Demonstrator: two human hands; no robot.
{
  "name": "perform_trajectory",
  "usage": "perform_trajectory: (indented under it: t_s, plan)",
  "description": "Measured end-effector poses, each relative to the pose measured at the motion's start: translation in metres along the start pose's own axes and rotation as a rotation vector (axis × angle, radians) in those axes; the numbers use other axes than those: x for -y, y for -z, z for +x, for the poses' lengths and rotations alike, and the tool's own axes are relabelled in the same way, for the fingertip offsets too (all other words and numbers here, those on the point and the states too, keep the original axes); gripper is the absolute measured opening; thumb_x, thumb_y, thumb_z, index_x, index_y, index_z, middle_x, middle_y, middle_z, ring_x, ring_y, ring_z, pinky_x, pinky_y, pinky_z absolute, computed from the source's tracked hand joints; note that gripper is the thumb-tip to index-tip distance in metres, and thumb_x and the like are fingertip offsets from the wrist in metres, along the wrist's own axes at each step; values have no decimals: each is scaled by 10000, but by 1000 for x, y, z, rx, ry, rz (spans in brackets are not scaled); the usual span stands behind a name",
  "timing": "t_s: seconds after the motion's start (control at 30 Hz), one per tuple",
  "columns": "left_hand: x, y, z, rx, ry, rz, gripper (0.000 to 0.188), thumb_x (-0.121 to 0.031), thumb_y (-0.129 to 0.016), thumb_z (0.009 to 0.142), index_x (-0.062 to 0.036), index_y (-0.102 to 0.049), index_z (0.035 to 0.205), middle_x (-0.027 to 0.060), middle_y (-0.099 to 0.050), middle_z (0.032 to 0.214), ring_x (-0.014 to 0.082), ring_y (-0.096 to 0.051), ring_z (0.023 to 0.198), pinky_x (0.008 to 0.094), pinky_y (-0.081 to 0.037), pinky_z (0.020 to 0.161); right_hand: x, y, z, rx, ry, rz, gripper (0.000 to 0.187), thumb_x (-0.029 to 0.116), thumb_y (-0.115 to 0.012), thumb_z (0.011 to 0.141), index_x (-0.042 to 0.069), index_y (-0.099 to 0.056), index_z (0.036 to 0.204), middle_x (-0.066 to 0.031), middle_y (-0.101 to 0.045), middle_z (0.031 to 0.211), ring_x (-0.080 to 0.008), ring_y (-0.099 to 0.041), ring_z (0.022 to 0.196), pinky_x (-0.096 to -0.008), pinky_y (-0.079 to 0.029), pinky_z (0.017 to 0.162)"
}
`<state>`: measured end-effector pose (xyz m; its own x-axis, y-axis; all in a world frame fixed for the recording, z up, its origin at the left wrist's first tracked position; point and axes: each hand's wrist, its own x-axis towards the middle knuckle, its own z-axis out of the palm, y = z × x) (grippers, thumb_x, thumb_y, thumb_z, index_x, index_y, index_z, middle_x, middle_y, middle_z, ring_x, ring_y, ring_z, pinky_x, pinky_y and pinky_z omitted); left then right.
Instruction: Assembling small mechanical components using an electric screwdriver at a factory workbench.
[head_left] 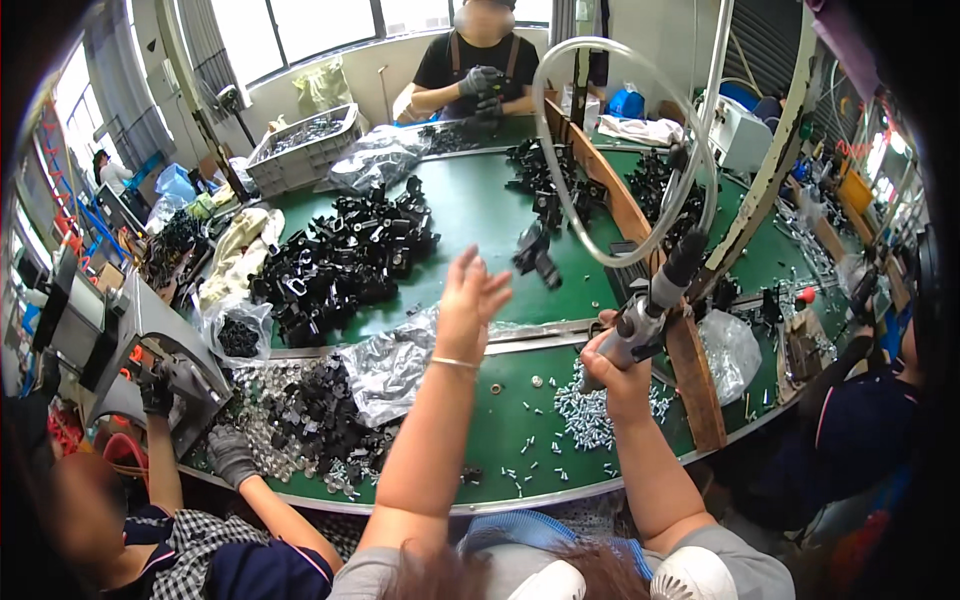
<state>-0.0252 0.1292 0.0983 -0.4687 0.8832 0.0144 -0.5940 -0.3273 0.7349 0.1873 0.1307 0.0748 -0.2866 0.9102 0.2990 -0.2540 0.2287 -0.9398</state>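
Observation:
My left hand (pixel 474 298) is stretched out over the green table with its fingers apart and nothing in it. Just beyond its fingertips is a black plastic part (pixel 537 257); whether it touches the table I cannot tell. My right hand (pixel 622 375) is wrapped round the grey body of an air screwdriver (pixel 640 325), its black end tilted up and away. A clear hose (pixel 560 190) loops above the tool. Below my right hand lies a heap of small silver screws (pixel 585 418). A crumpled clear plastic bag (pixel 392 370) lies to the left of my left forearm.
Black parts (pixel 350 255) are heaped at the far left. A wooden divider (pixel 690 370) runs along the right. At the left, a co-worker's gloved hand (pixel 232 455) rests near small clear and black pieces (pixel 320 410) beside a grey machine (pixel 165 350). Another person's gloved hands (pixel 482 85) are opposite.

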Motion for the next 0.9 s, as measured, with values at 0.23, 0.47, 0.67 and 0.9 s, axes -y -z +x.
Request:
perform_trajectory:
  t_s: [0.23, 0.47, 0.67, 0.9]
  plan:
    - [-66, 156, 98, -752, -187, 2073, 524, -410, -733, 711, -185, -622, 1171, 152, -507, 1212, 321, -499, 1114, 436, -451, 911, 8, 14, 0, 35, -42, 58, 605, 47, -740, 760, -13, -437, 1280, -12, -608, 875, -74, -552, 732, -221, -456, 680]
    - [-95, 252, 104, -518, 110, 2272, 432, -301, -750, 698, -238, -646, 1112, 153, -462, 1242, 317, -545, 1104, 431, -478, 899, -5, 15, 4, 42, -54, 69, 616, 45, -752, 772, 10, -437, 1301, -11, -600, 939, -71, -551, 783, -216, -461, 693]
    - [-100, 192, 74, -682, -192, 1890, 411, -204, -753, 687, -175, -655, 1085, 157, -482, 1184, 305, -629, 919, 405, -507, 832, -19, 12, -3, 8, -115, -77, 597, 68, -739, 776, 10, -442, 1290, -48, -591, 988, -142, -566, 881, -277, -460, 831]
    - [-46, 70, -68, -191, -262, 569, 404, -27, -702, 750, -31, -580, 1136, 85, -585, 1057, 118, -581, 866, 264, -513, 700, -17, -33, -37, 146, 598, -694, 694, 83, -724, 754, 28, -383, 1355, -110, -447, 1297, -190, -542, 1074, -316, -472, 899]
